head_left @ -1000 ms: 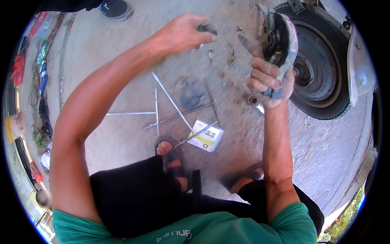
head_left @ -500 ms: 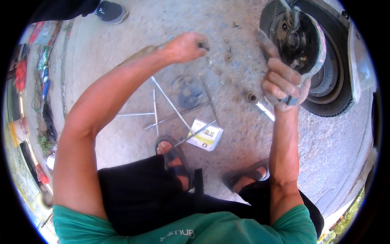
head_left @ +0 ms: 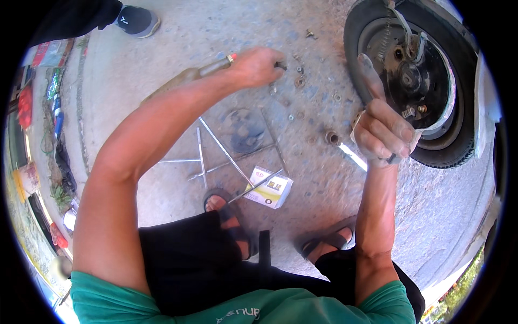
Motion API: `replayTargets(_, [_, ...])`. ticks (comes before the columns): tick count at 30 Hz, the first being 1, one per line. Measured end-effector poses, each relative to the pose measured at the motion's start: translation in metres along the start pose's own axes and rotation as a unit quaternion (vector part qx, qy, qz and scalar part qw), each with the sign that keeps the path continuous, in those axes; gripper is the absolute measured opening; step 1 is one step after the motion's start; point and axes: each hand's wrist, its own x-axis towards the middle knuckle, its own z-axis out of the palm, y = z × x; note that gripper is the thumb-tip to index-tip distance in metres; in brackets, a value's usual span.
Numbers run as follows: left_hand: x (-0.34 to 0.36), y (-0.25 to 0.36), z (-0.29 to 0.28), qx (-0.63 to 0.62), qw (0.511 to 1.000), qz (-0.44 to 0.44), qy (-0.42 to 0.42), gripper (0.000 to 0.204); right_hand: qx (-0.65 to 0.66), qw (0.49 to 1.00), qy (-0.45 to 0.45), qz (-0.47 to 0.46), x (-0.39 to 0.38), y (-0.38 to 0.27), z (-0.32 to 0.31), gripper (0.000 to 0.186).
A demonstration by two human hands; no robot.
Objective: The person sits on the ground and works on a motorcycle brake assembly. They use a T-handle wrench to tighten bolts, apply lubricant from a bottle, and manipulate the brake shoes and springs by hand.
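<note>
My right hand grips the lower edge of a round black brake plate with a coiled spring, levers and bolts, index finger raised, held over a black tyred wheel. My left hand is closed around a small dark object, largely hidden by its fingers. Small nuts and bolts lie on the concrete beside it, and a long tool lies behind my left forearm. A socket tool lies near my right wrist.
Several T-handle wrenches, a dark disc and a white-and-yellow box lie on the ground by my sandalled feet. Another person's shoe is at the upper left. Clutter lines the left edge.
My right hand has moved rightward and down with the brake plate, which now overlaps the wheel more. My left hand has shifted down slightly, still closed.
</note>
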Motion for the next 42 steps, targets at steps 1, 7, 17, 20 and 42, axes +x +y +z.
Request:
replayTargets(1, [0.003, 0.0, 0.002, 0.002, 1.0, 0.002, 0.0, 0.024, 0.0, 1.0, 0.003, 0.001, 0.0, -0.001, 0.0, 0.096])
replayTargets(7, [0.02, 0.005, 0.005, -0.009, 1.0, 0.008, 0.02, 0.025, -0.013, 1.0, 0.021, 0.0, -0.001, -0.004, 0.002, 0.094])
replayTargets(17, [-0.01, 0.001, 0.002, 0.055, 0.995, 0.086, 0.01, 0.02, -0.03, 0.999, 0.005, 0.015, -0.007, -0.013, -0.004, 0.102])
replayTargets(20, [-0.04, 0.006, -0.005, 0.068, 0.994, 0.07, -0.047, 0.018, -0.048, 0.998, -0.027, 0.018, -0.006, -0.013, -0.009, 0.107])
replayTargets(42, [-0.069, 0.047, 0.047, 0.034, 0.988, 0.145, -0.034, 0.014, 0.019, 1.0, -0.01, 0.008, 0.019, 0.031, 0.003, 0.091])
